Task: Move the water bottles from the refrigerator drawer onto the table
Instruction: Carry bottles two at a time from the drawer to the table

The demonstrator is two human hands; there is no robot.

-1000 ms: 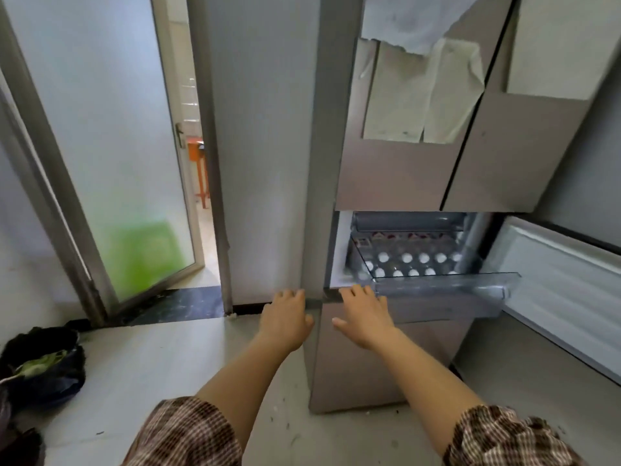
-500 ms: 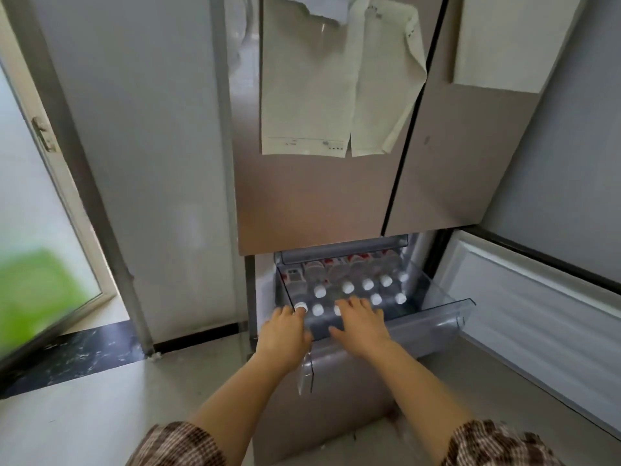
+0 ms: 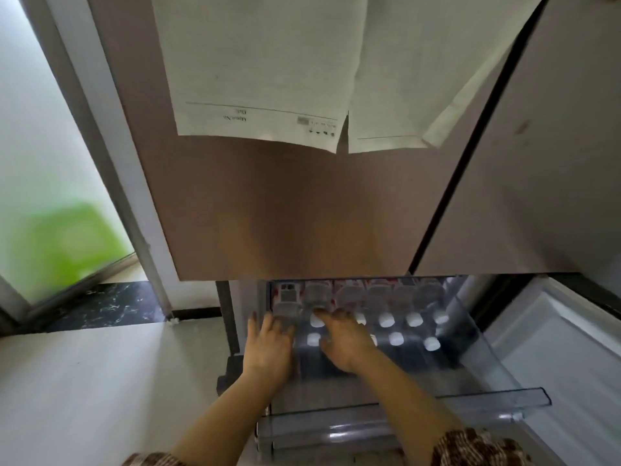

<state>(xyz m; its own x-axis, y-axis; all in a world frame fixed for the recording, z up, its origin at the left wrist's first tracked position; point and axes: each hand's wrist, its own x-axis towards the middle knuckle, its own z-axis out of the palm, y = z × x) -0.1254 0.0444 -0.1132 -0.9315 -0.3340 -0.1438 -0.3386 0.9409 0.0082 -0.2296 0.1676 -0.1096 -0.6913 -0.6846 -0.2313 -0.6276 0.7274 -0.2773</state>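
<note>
Water bottles (image 3: 396, 338) (white caps, two rows) are standing upright in the clear refrigerator drawer (image 3: 487, 398), which is sitting pulled out below the brown door (image 3: 302, 213). Left hand (image 3: 268, 344) is hovering at the leftmost bottles, fingers straight, gripping nothing. Right hand (image 3: 342, 341) is lying over the caps just beside it, fingers loosely spread, holding nothing. Contact with caps: cannot tell, blurred. Paper sheets (image 3: 262, 79) are hanging on the door.

Two printed paper sheets (image 3: 265, 65) hang side by side; left of them stands a frosted glass door (image 3: 37, 136), and below-left lies a dark marbled threshold (image 3: 111, 306).
</note>
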